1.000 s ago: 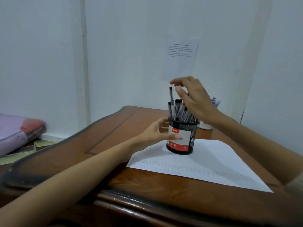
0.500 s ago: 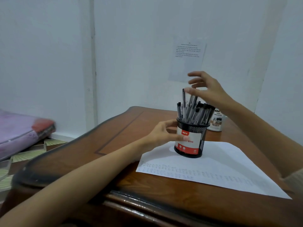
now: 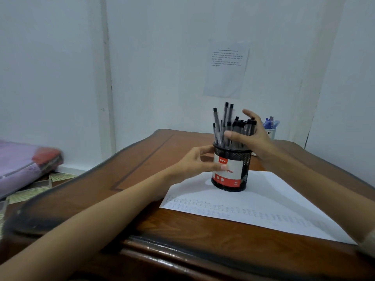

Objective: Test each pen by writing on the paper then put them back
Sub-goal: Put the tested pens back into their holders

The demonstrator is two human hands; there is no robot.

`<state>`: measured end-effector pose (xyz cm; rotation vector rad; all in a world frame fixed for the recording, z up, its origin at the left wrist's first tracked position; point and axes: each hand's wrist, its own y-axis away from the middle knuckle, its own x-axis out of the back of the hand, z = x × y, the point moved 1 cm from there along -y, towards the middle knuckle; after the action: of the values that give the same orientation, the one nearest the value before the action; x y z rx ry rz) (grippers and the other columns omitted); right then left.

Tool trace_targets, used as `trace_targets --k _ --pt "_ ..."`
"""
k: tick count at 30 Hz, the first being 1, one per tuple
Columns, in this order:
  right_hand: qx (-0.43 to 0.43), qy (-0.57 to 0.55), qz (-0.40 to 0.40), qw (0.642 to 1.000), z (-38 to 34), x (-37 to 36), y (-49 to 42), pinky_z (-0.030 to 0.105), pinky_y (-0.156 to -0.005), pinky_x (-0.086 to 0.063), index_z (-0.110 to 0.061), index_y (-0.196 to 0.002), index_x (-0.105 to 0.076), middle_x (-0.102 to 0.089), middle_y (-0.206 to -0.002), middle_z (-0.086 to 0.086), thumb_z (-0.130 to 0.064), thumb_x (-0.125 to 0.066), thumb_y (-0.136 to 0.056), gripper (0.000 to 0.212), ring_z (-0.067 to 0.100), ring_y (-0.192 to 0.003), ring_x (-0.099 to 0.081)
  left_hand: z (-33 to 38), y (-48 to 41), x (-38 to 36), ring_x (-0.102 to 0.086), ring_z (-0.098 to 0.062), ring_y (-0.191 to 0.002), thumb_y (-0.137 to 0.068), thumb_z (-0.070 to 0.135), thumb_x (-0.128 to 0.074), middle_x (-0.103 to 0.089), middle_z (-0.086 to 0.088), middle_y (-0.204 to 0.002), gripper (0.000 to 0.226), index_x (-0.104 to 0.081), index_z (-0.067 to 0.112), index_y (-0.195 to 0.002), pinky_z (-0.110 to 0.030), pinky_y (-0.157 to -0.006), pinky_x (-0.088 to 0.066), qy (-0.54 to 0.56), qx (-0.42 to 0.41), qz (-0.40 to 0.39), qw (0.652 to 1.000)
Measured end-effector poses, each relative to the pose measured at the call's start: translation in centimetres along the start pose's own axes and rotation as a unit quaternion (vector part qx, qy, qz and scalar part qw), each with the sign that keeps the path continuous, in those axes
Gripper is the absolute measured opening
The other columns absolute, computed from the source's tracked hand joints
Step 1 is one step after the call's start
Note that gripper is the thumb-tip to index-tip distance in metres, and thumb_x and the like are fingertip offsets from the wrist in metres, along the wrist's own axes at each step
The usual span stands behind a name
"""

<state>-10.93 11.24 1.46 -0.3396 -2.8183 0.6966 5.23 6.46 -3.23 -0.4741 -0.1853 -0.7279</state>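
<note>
The left hand [image 3: 193, 165] grips the mesh cup [image 3: 233, 177] standing on the paper [image 3: 263, 196], while the right hand [image 3: 257, 138] curls round its pens [image 3: 225, 114].

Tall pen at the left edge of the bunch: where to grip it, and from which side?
Probably best to pinch the tall pen at its capped top, from above and left. It stands nearly upright with its top free; its lower barrel is sunk in the pen holder, and the right hand crowds the right side.
</note>
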Motion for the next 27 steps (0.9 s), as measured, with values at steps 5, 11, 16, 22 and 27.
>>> trace_targets --k 5,11,16,22,27 --pt "-0.013 0.016 -0.028 0.999 -1.4 1.2 -1.8 0.040 -0.098 -0.046 -0.030 -0.133 -0.040 -0.055 -0.120 -0.001 -0.035 -0.087 -0.052 0.094 0.022 -0.112 -0.055 0.1 -0.2 0.0 -0.062 -0.009 -0.104 -0.082 0.009 -0.067 -0.065 0.006 -0.110 0.040 -0.056 0.018 -0.120 -0.023 -0.087 -0.051 -0.007 0.001 -0.009 1.000" --pt "-0.024 0.045 -0.110 0.993 -3.7 2.9 -1.5 0.035 -0.100 -0.034 -0.026 -0.135 -0.038 -0.050 -0.133 0.004 -0.055 -0.075 -0.060 0.088 0.017 -0.117 -0.050 -0.2 -0.2 -0.2 -0.061 -0.013 -0.107 -0.081 0.009 -0.066 -0.064 0.001 -0.117 0.044 -0.054 0.014 -0.124 -0.027 -0.092 -0.050 -0.003 0.002 -0.006 1.000" --pt "0.116 0.168 -0.127 0.971 -7.6 1.4 -2.4 0.028 -0.099 -0.041 -0.029 -0.121 -0.055 -0.062 -0.118 -0.006 -0.045 -0.063 -0.079 0.046 0.004 -0.110 -0.057 -0.2 -0.2 -0.2 -0.062 -0.006 -0.101 -0.083 0.008 -0.065 -0.064 0.006 -0.113 0.043 -0.053 0.016 -0.124 -0.018 -0.086 -0.051 0.000 0.003 -0.010 1.000" --pt "0.234 0.443 -0.129 0.856 -6.6 -3.6 -2.8 0.027 -0.084 -0.048 -0.015 -0.105 -0.070 -0.070 -0.108 0.001 -0.035 -0.051 -0.094 0.030 0.015 -0.099 -0.063 -0.2 -0.3 -0.3 -0.062 -0.006 -0.103 -0.082 0.011 -0.067 -0.064 0.008 -0.113 0.041 -0.054 0.018 -0.121 -0.019 -0.085 -0.051 0.001 0.012 -0.007 1.000" --pt "0.251 0.754 -0.019 0.606 -4.6 -4.8 -1.0 0.032 -0.057 -0.033 -0.005 -0.086 -0.061 -0.063 -0.085 0.009 -0.010 -0.052 -0.092 0.011 0.027 -0.073 -0.053 -0.2 -0.4 -0.1 -0.061 -0.010 -0.105 -0.083 0.010 -0.066 -0.064 0.007 -0.112 0.040 -0.054 0.018 -0.121 -0.023 -0.089 -0.051 -0.009 0.007 -0.010 1.000"
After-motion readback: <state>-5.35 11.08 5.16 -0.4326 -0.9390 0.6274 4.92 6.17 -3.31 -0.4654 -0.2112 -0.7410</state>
